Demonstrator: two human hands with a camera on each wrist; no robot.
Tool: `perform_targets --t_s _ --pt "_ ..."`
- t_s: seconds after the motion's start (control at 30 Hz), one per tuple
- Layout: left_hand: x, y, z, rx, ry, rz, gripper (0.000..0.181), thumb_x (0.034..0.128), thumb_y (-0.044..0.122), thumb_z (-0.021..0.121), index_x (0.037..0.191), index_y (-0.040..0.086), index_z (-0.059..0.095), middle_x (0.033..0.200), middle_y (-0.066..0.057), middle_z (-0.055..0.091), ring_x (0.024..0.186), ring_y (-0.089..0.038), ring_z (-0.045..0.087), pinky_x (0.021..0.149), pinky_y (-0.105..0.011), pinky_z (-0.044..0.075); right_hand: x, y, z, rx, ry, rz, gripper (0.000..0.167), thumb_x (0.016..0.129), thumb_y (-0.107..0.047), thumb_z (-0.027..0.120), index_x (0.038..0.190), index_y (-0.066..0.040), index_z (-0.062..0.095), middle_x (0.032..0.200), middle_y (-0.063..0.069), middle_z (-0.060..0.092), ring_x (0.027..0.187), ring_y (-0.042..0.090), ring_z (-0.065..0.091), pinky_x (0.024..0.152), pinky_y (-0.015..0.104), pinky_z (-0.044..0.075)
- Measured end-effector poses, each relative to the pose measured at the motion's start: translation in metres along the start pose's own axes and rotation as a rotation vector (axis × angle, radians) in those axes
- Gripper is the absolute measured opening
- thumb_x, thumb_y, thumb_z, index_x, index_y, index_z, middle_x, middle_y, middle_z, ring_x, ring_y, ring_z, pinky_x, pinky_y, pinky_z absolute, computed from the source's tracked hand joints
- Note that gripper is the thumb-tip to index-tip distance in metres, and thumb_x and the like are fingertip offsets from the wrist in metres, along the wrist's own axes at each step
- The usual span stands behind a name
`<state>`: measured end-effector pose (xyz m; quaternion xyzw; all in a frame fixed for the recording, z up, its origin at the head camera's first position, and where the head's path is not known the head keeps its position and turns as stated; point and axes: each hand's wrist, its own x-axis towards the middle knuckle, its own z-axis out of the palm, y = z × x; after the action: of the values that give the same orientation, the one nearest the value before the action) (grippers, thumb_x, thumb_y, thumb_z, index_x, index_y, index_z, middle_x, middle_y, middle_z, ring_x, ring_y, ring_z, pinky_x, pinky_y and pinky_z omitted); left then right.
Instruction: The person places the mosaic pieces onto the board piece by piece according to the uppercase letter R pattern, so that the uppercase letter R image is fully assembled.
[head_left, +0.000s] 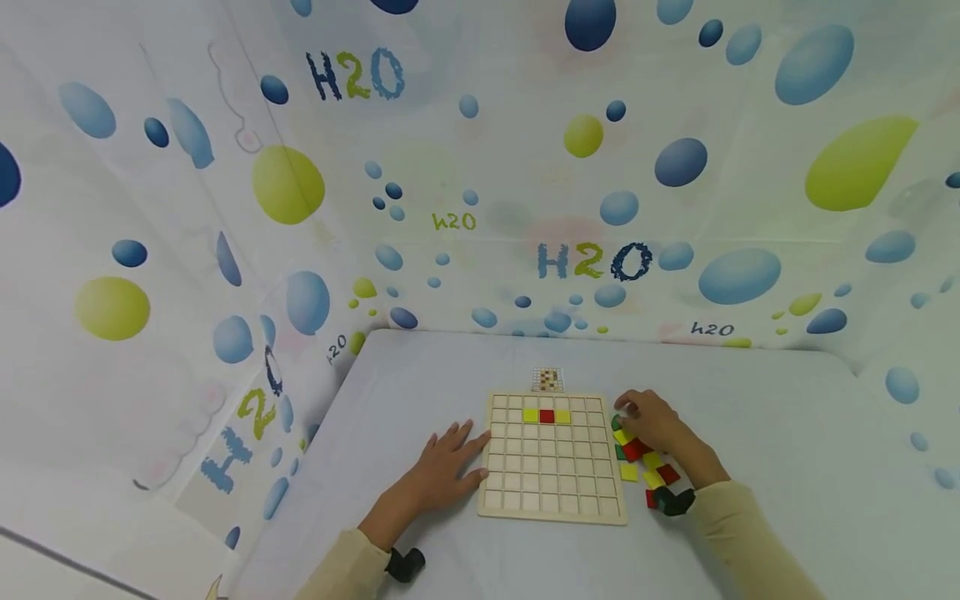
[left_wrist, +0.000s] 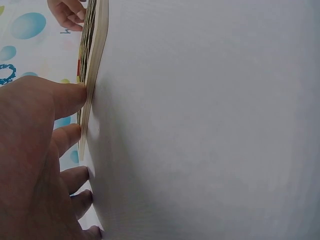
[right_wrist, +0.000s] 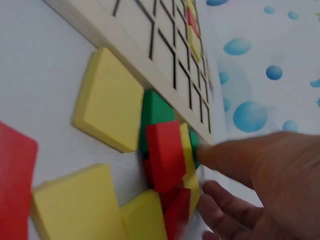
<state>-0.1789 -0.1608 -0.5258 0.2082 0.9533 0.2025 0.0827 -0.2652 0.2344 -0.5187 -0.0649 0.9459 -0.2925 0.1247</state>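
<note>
Sleeve at four o'clock, curled right fingers, grip unclear, may brush and scatter overlapping tiles beside the board, left fingers spread at its nine.

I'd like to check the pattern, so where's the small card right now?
In the head view, slightly right of centre, the card lies just beyond the far edge of the board, in line with its red tile.
</note>
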Motion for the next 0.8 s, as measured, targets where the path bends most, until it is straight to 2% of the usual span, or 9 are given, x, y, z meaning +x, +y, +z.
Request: perform_targets --t_s 0.2,0.33,0.47,0.57,0.7,0.8 --pt "0.0 0.0 0.0 0.006 -0.004 -0.003 0.061 0.1075 0.042 0.059 0.162 0.02 0.044 0.17 -0.02 0.032 0.159 -0.045 0.026 0.123 -0.071 0.021 0.003 0.002 -0.002 0.009 -0.05 -0.065 0.019 0.101 -0.014 0.071 0.118 -0.008 0.071 0.119 0.017 0.06 0.114 0.037 0.062 0.101 0.058 0.053" --pt "0.001 0.0 0.0 0.008 -0.005 -0.011 0.061 0.1075 0.043 0.059 0.163 0.021 0.044 0.171 -0.02 0.032 0.159 -0.044 0.025 0.124 -0.07 0.021 0.004 0.005 -0.002 -0.023 0.0 -0.058 0.019 0.102 -0.019 0.07 0.116 -0.007 0.069 0.115 0.018 0.06 0.107 0.034 0.061 0.095 0.055 0.053" --pt "0.001 0.0 0.0 -0.003 -0.01 -0.013 0.062 0.1076 0.043 0.059 0.163 0.021 0.043 0.171 -0.019 0.031 0.16 -0.044 0.025 0.124 -0.07 0.021 0.004 0.009 -0.003 -0.027 0.049 -0.008 0.028 0.104 -0.028 0.068 0.119 -0.004 0.065 0.113 0.018 0.058 0.1 0.031 0.057 0.088 0.05 0.054" --pt "0.001 0.0 0.0 -0.009 -0.015 -0.013 0.062 0.1077 0.044 0.058 0.163 0.021 0.043 0.171 -0.019 0.03 0.16 -0.044 0.024 0.124 -0.07 0.02 0.004 0.012 -0.004 0.001 0.042 -0.016 0.03 0.103 -0.025 0.069 0.121 -0.002 0.064 0.115 0.019 0.058 0.103 0.032 0.057 0.091 0.05 0.054" --pt "0.001 -0.001 0.0 -0.003 -0.017 -0.015 0.062 0.1078 0.044 0.058 0.163 0.022 0.042 0.172 -0.018 0.03 0.16 -0.043 0.024 0.125 -0.069 0.019 0.006 0.015 -0.004 0.02 0.022 -0.07 0.023 0.101 -0.015 0.069 0.12 -0.002 0.065 0.118 0.022 0.06 0.108 0.036 0.061 0.098 0.056 0.053" --pt "0.002 -0.002 0.002 -0.002 -0.018 -0.021 0.062 0.1079 0.045 0.057 0.164 0.023 0.042 0.172 -0.017 0.029 0.161 -0.042 0.023 0.125 -0.068 0.019 0.008 0.016 -0.002 0.011 0.032 -0.071 0.023 0.101 -0.016 0.07 0.12 -0.003 0.065 0.117 0.022 0.061 0.108 0.037 0.062 0.097 0.056 0.054"
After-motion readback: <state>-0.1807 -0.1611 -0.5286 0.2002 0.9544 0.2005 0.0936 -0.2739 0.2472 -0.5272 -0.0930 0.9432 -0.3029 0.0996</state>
